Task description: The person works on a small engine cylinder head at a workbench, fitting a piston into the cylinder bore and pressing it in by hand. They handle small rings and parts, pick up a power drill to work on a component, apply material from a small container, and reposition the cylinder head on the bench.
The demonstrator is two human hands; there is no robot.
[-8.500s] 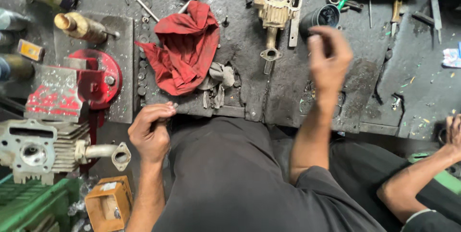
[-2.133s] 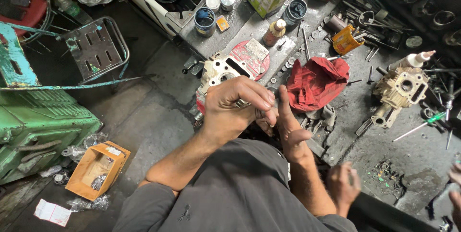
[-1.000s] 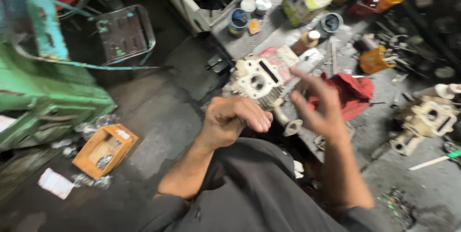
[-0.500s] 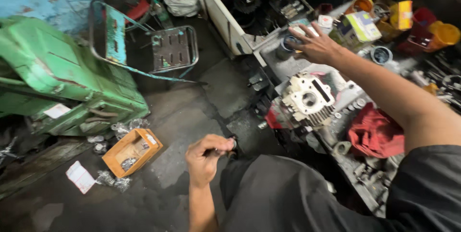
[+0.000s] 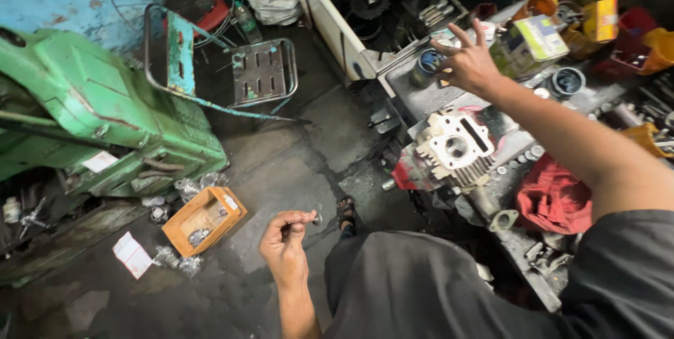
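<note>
Reach has lengthened: your right hand (image 5: pixel 469 63), fingers spread and empty, now hovers over the small blue-rimmed tin (image 5: pixel 425 65) beyond the cylinder head (image 5: pixel 455 147), while your left hand (image 5: pixel 284 243) stays pinched on a small metal part (image 5: pixel 314 217) above the floor.

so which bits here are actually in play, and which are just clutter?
In play:
- left hand, pinching a small metal part
- right hand, reaching over the bench beside a small round tin
- cylinder head, just below that hand

Lying about:
- red rag
- orange box on the floor
- green machine
- carton
</note>
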